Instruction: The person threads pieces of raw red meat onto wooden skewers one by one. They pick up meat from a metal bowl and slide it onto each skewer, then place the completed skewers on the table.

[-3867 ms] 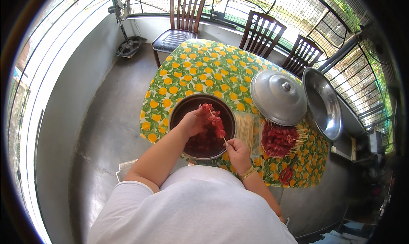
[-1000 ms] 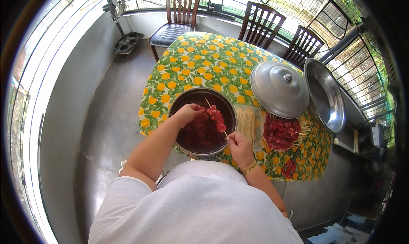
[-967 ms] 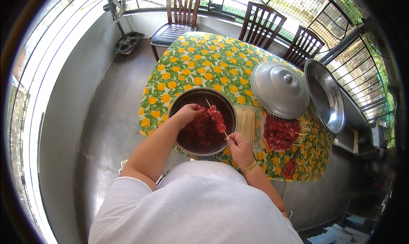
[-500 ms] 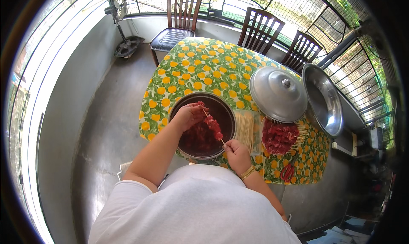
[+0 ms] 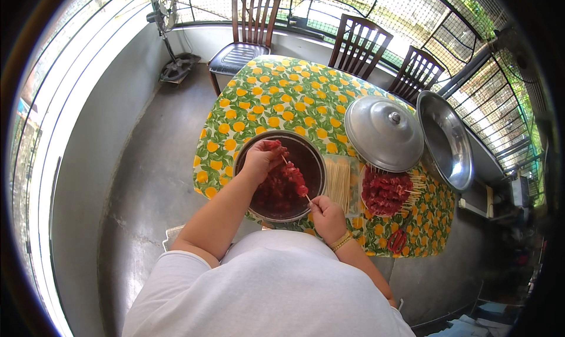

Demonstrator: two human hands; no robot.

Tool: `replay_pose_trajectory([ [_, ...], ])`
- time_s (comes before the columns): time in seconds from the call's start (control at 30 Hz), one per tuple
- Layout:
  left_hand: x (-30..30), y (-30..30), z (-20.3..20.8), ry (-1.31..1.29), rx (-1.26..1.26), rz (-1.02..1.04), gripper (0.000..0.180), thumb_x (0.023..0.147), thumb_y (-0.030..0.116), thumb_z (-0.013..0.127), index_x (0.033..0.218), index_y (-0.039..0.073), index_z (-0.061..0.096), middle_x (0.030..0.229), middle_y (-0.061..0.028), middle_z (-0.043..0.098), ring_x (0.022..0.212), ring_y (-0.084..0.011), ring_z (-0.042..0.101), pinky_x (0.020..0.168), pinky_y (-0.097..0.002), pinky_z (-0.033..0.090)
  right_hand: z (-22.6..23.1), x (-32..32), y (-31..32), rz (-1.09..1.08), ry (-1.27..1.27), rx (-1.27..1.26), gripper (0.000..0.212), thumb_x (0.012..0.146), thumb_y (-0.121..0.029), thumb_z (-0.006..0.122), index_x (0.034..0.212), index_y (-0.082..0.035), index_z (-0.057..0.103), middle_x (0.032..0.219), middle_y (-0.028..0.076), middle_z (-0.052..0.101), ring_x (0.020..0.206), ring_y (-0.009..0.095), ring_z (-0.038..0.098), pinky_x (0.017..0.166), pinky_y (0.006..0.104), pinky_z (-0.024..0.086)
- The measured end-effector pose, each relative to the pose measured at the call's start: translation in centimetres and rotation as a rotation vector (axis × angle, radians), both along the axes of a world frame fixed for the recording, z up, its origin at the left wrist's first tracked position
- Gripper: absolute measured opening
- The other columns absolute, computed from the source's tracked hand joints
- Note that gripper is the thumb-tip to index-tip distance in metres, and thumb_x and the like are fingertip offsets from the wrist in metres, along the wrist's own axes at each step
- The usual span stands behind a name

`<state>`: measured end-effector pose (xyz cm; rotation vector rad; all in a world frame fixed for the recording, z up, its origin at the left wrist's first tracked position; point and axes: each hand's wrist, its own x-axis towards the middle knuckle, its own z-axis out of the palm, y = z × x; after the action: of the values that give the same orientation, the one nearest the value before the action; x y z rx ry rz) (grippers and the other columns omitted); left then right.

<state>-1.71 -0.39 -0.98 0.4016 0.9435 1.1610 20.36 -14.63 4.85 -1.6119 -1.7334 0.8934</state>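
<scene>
Over a large round pot (image 5: pixel 312 154), my right hand (image 5: pixel 328 217) pinches the lower end of a bamboo skewer. Chunks of raw red meat (image 5: pixel 295 180) are threaded along the skewer, which slants up to the left. At its upper tip my left hand (image 5: pixel 262 163) is closed on another piece of raw meat, its fingers partly hiding the tip. Inside the pot, loose meat (image 5: pixel 275 203) lies in dark liquid. Bare bamboo skewers (image 5: pixel 337 183) lie in a bundle just right of the pot. Further right, filled meat skewers (image 5: pixel 385 191) are piled on a plate, their stick ends pointing right.
A domed metal lid (image 5: pixel 379 138) rests behind the filled skewers, beside a tilted metal basin (image 5: pixel 445 140). Red-handled scissors (image 5: pixel 397 240) lie near the front right edge. A fruit-patterned tablecloth (image 5: pixel 282 90) covers the table. Chairs (image 5: pixel 241 57) and a stand fan (image 5: pixel 176 66) stand beyond.
The view has tilted slightly, so the scene sits a little lower. My left hand has shifted slightly at the skewer's tip; my right hand keeps its pinch on the lower end.
</scene>
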Motion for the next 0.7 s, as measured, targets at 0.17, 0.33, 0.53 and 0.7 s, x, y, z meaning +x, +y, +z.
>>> replay_pose_trajectory([
  [0.17, 0.5, -0.4, 0.4, 0.006, -0.024, 0.018, 0.016, 0.092, -0.003, 0.061, 0.107, 0.002, 0.057, 0.106, -0.0165, 0.067, 0.101, -0.0316, 0.068, 0.087, -0.0467, 0.060, -0.1, -0.1, 0.0, -0.004, -0.002, 0.013, 0.013, 0.092, -0.018, 0.064, 0.093, -0.005, 0.066, 0.079, 0.017, 0.067, 0.072, 0.034, 0.066, 0.065, 0.0401, 0.051],
  [0.33, 0.4, -0.6, 0.4, -0.278, -0.116, -0.078, 0.015, 0.095, 0.000, 0.055, 0.110, 0.002, 0.058, 0.108, -0.0177, 0.066, 0.105, -0.0333, 0.067, 0.087, -0.0479, 0.059, -0.4, -0.1, 0.1, 0.015, 0.041, 0.048, 0.012, 0.092, -0.016, 0.064, 0.093, -0.005, 0.066, 0.079, 0.016, 0.066, 0.071, 0.032, 0.065, 0.065, 0.0388, 0.051],
  [0.53, -0.2, -0.4, 0.7, -0.318, -0.022, -0.122, 0.021, 0.098, 0.012, 0.058, 0.116, 0.002, 0.060, 0.110, -0.0166, 0.067, 0.106, -0.0327, 0.067, 0.087, -0.0494, 0.059, -0.6, 0.3, 0.1, 0.000, 0.084, 0.042, 0.012, 0.093, -0.016, 0.064, 0.093, -0.005, 0.066, 0.075, 0.015, 0.065, 0.068, 0.029, 0.064, 0.063, 0.0371, 0.050],
  [0.7, 0.1, -0.2, 1.3, -0.198, 0.006, -0.080, 0.023, 0.099, 0.021, 0.059, 0.113, 0.003, 0.061, 0.108, -0.0165, 0.069, 0.103, -0.0312, 0.068, 0.085, -0.0469, 0.060, -0.8, 0.4, 0.1, -0.011, 0.090, 0.077, 0.013, 0.093, -0.017, 0.064, 0.093, -0.005, 0.066, 0.073, 0.015, 0.064, 0.066, 0.029, 0.064, 0.061, 0.0366, 0.049],
])
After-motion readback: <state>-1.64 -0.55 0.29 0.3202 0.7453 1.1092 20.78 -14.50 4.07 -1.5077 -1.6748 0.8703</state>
